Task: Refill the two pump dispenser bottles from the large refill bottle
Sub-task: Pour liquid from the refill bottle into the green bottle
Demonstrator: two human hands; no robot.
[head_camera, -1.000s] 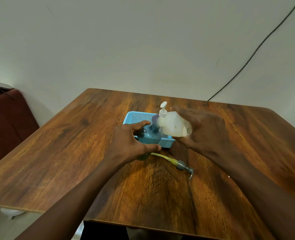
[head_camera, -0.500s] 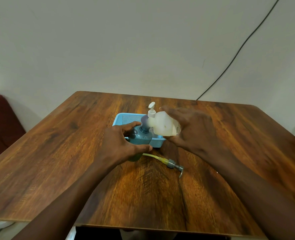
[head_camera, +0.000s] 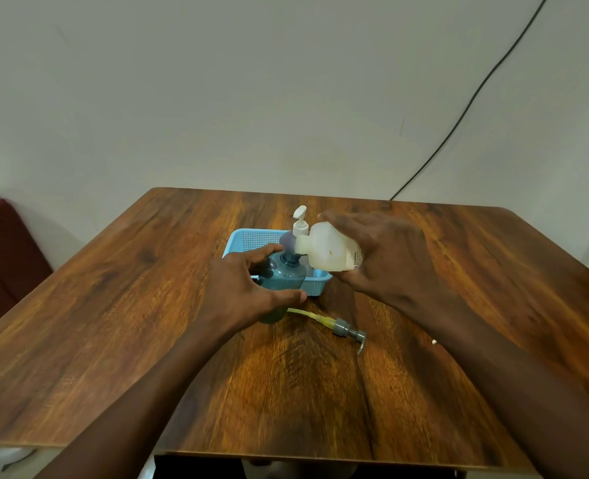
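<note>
The teal bottle stands open-necked on the table, just in front of the blue basket. The refill bottle is tipped on its side with its mouth touching the teal neck. Since a second ago little has changed between the bottles: mouth and neck were already together, and the tilt looks about the same. Only the view has swung a little. I judge the pour into the first dispenser to be under way, not finished.

The left hand has its fingers closed around the teal bottle, steadying it. The right hand grips the refill bottle from behind. The removed pump lies on the table near the teal bottle, its tube pointing toward it.

No stream shows at the joined mouths, and the teal wall and the hand hide the fill level. The second dispenser stands in the basket behind, mostly covered; only its white pump head and a bit of purple shoulder show.
</note>
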